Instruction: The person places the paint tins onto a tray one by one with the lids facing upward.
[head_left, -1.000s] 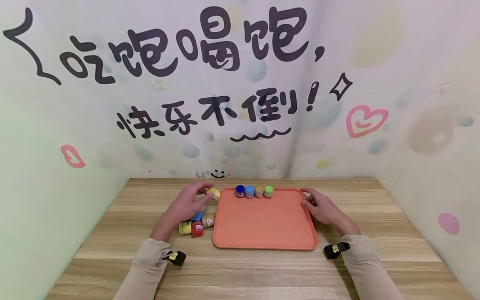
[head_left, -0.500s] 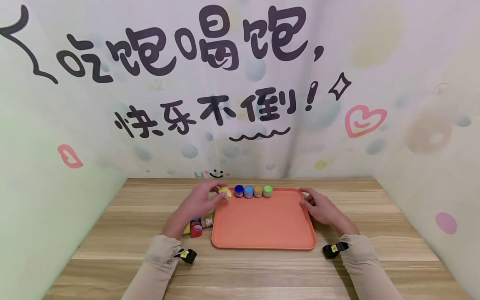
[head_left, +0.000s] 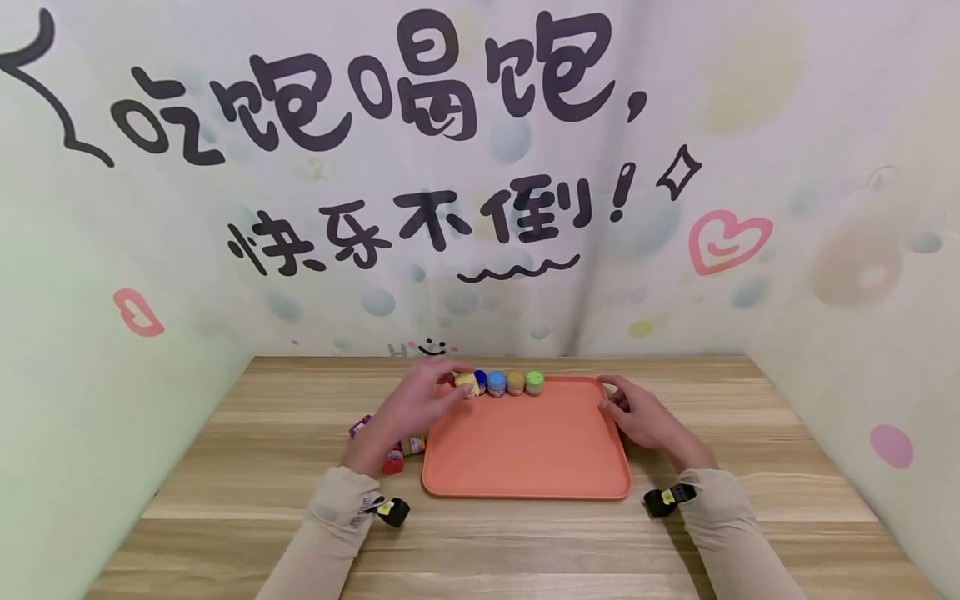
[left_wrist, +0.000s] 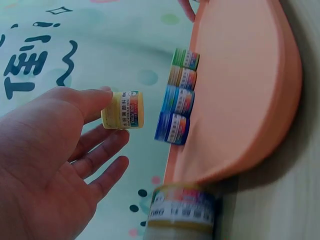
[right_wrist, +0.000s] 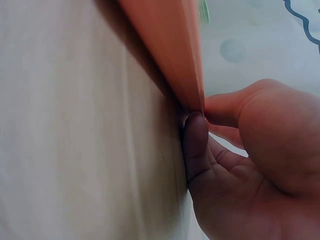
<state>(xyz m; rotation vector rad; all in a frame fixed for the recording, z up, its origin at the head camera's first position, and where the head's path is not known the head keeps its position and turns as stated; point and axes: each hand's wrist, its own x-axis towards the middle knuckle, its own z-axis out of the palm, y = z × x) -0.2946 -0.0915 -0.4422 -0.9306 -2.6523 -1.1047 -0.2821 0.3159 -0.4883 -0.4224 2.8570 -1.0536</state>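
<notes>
My left hand [head_left: 420, 407] pinches a small yellow paint jar [head_left: 467, 383] between thumb and fingers. The jar is over the far left part of the orange tray [head_left: 525, 450], just left of a dark blue paint jar [head_left: 482, 382]. In the left wrist view the yellow jar [left_wrist: 123, 110] is raised above the row, its label showing. Light blue [head_left: 497, 383], ochre [head_left: 515, 382] and green [head_left: 534, 382] jars continue the row along the tray's far rim. My right hand [head_left: 641, 418] grips the tray's right rim near the far corner; thumb [right_wrist: 196, 137] and finger pinch it.
Left of the tray, partly hidden by my left forearm, lie more paint jars: a red one [head_left: 393, 461], an ochre one [head_left: 413, 443] and a purple one [head_left: 361, 425]. A printed curtain [head_left: 420, 317] hangs behind the wooden table [head_left: 525, 542].
My left hand has carried the yellow jar rightward from beside the tray to over its far left part, close to the dark blue jar. My right hand has stayed at the rim.
</notes>
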